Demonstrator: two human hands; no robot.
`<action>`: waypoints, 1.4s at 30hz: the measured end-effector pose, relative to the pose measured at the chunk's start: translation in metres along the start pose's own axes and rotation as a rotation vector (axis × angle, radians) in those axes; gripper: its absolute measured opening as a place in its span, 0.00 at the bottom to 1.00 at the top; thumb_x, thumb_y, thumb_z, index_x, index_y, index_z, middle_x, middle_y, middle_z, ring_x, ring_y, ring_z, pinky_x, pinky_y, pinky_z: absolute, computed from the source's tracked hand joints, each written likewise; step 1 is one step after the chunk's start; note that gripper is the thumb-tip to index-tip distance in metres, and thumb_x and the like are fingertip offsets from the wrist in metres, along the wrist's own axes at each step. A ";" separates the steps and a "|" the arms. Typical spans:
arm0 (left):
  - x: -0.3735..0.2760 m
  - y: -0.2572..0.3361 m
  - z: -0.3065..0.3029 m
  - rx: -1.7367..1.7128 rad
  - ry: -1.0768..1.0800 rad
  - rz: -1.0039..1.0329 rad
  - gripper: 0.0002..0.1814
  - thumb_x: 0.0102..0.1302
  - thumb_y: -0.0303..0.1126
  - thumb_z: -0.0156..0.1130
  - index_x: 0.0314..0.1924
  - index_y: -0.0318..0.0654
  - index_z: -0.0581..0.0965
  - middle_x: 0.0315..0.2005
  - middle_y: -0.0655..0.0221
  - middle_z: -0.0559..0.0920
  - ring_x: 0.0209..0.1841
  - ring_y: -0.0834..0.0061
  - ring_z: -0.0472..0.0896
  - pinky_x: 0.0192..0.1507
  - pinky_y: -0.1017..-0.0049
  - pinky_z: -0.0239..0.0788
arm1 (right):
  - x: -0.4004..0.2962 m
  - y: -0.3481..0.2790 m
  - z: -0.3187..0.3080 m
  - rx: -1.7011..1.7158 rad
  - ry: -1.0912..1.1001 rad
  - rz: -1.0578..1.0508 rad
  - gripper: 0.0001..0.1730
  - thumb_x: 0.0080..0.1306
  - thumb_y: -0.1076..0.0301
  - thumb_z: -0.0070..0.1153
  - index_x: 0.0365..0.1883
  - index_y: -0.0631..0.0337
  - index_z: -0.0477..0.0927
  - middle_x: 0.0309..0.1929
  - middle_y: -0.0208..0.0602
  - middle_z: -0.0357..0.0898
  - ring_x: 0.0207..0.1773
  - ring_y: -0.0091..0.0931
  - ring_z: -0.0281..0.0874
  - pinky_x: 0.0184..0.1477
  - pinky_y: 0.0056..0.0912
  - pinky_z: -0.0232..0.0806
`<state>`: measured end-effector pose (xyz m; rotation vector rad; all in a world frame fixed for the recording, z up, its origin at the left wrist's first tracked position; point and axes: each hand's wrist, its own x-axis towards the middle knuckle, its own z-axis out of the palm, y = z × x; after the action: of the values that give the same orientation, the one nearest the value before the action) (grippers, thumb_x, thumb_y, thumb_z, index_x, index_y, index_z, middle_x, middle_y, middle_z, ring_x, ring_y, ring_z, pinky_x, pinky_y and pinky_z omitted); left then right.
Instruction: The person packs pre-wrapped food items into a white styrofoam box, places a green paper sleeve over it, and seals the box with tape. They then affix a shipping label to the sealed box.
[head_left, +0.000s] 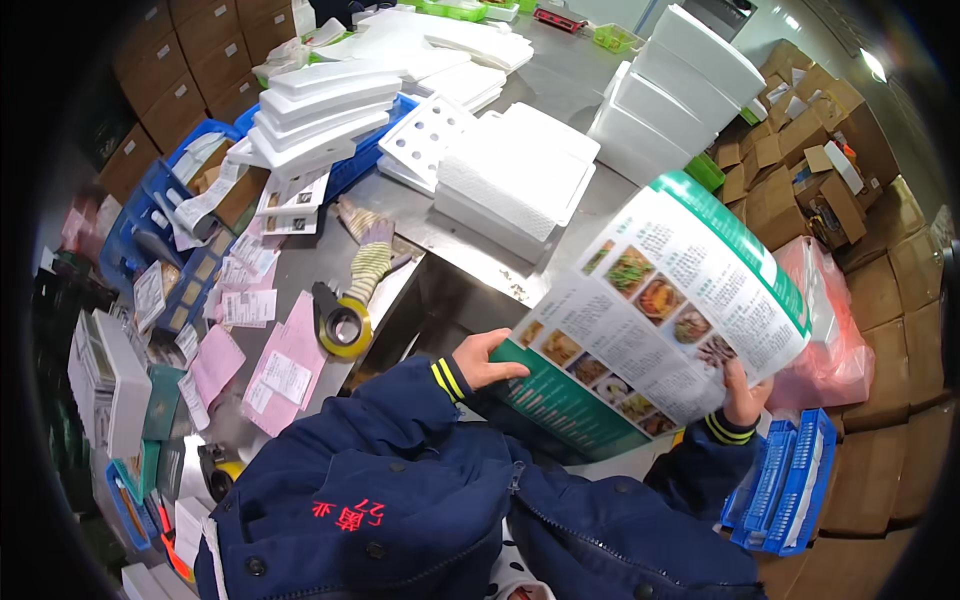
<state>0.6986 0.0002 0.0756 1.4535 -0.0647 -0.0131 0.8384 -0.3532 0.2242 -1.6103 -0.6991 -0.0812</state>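
A large printed sheet (660, 307) with food photos, small text and green borders spans the space between my hands. My left hand (484, 361) pinches its left corner with the thumb on top. At the lower right edge, my right hand (744, 394) grips the same sheet, thumb over the printed face. The sheet bows upward at its far right side. Beyond it on the metal table rests a white foam box (510, 180) with a textured white covering over its front part. A foam tray with round holes (427, 135) lies against that box's left side.
Stacked foam lids (322, 112) and foam boxes (675, 90) stand farther back. To the left lie a tape dispenser (345, 322), striped gloves (371, 259), pink slips (289, 360) and a blue basket (142, 232). Cardboard boxes (877, 465), a pink bag (825, 337) and blue crates (784, 484) line the right.
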 end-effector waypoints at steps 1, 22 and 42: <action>0.021 0.009 -0.005 0.002 -0.072 0.049 0.18 0.56 0.31 0.68 0.44 0.33 0.75 0.36 0.69 0.80 0.39 0.83 0.75 0.44 0.78 0.67 | 0.010 0.006 -0.005 0.014 0.103 -0.028 0.21 0.57 0.74 0.56 0.50 0.73 0.71 0.40 0.39 0.77 0.34 0.23 0.72 0.37 0.21 0.63; 0.193 0.161 -0.286 0.353 0.719 0.209 0.22 0.56 0.25 0.65 0.51 0.26 0.72 0.40 0.64 0.81 0.40 0.79 0.79 0.44 0.80 0.71 | 0.496 0.111 0.222 0.721 -0.248 0.060 0.17 0.60 0.73 0.60 0.47 0.66 0.74 0.40 0.34 0.79 0.39 0.23 0.76 0.41 0.24 0.70; 0.156 -0.036 -0.337 0.350 1.058 -0.230 0.34 0.56 0.41 0.68 0.55 0.29 0.63 0.38 0.59 0.78 0.33 0.76 0.77 0.33 0.77 0.72 | 0.530 0.284 0.310 0.547 -0.167 0.638 0.11 0.66 0.67 0.51 0.36 0.69 0.76 0.31 0.38 0.80 0.24 0.27 0.74 0.19 0.25 0.64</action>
<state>0.8732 0.3222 0.0062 1.6444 1.0027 0.5987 1.2981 0.1379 0.1519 -1.2440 -0.2649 0.6627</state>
